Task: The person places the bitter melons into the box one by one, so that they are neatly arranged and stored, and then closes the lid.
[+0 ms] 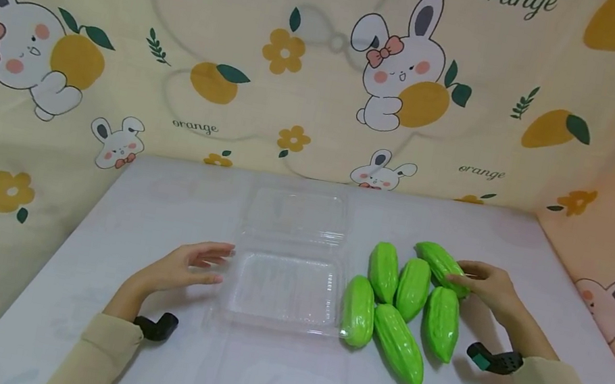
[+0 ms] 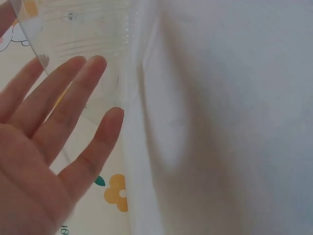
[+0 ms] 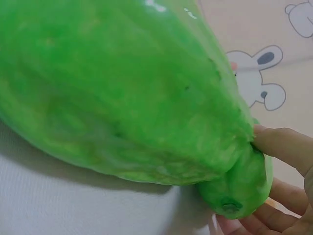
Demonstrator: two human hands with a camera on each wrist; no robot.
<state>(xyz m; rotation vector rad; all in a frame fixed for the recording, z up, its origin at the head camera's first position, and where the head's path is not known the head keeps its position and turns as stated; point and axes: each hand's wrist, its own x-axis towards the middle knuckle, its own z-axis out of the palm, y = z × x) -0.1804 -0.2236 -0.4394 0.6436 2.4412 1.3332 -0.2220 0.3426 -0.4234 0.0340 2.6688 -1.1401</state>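
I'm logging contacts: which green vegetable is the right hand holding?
The rearmost green vegetable, gripped at its right end by the right hand; neither hand touches the other five.

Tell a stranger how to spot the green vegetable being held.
On the white table, right of the clear plastic container, lie six green vegetables. Find the one at the back right: it alone is gripped by the right hand.

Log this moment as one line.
left hand: empty, beside clear rectangular plastic container | right hand: grips end of glossy green ribbed gourd | five similar gourds: on white table
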